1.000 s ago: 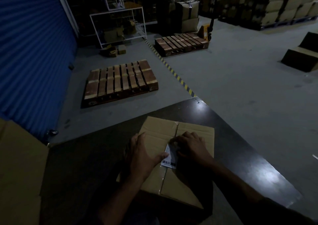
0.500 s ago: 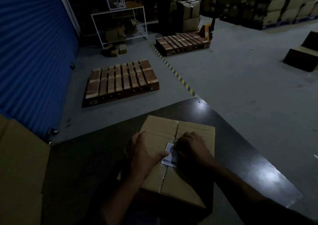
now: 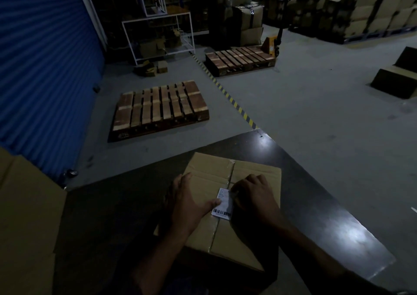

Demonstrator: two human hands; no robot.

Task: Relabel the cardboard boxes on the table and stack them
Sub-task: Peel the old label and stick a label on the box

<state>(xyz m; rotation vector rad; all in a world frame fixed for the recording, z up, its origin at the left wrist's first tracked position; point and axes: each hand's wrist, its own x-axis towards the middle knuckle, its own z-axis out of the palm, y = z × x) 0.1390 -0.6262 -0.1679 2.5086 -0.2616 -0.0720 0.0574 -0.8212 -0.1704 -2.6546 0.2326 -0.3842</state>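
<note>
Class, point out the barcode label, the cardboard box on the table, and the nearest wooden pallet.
barcode label (image 3: 222,212): head view, on its barcode strip.
cardboard box (image 3: 211,166): head view, far left flap.
wooden pallet (image 3: 158,108): head view, a middle slat.

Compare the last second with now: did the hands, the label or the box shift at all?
Hardly anything changed. The left hand still lies on the cardboard box, thumb at the edge of the white label; the right hand stays curled over the label's right side. Box and label keep their places on the dark table.
</note>
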